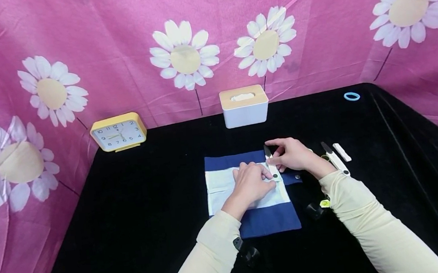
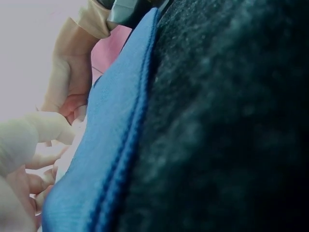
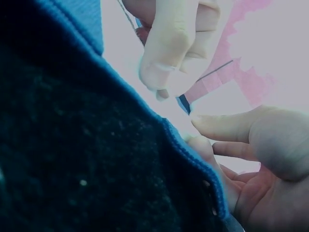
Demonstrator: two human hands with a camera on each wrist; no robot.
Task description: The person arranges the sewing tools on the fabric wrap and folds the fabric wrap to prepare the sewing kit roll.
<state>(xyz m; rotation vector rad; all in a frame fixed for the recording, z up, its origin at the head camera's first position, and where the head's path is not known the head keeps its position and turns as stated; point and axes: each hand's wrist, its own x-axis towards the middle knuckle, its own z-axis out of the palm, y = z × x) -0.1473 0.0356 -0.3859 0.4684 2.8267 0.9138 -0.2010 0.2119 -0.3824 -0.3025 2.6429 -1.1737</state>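
Tool [image 1: 273,169] at right edge of cloth [image 1: 269,221]

Clock [image 1: 118,132]: yellow, numerals 1 to 12 legible. Tissue box [image 1: 246,114]: tissue in slot. Blue ring [image 1: 352,99]: back right. Second tool [image 1: 338,163], white strip [image 1: 342,152]: beside right wrist. Right hand [image 1: 296,154]: pinching tool. Left hand [image 1: 251,182]: resting on cloth; cannot tell whether gripping.

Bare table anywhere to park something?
Black tabletop left of the blue-and-white cloth, between yellow clock and left sleeve; also between tissue box and blue ring. Crowded: the cloth's right side, with left hand, right hand and white-handled tool; further right, a second tool and white bar.
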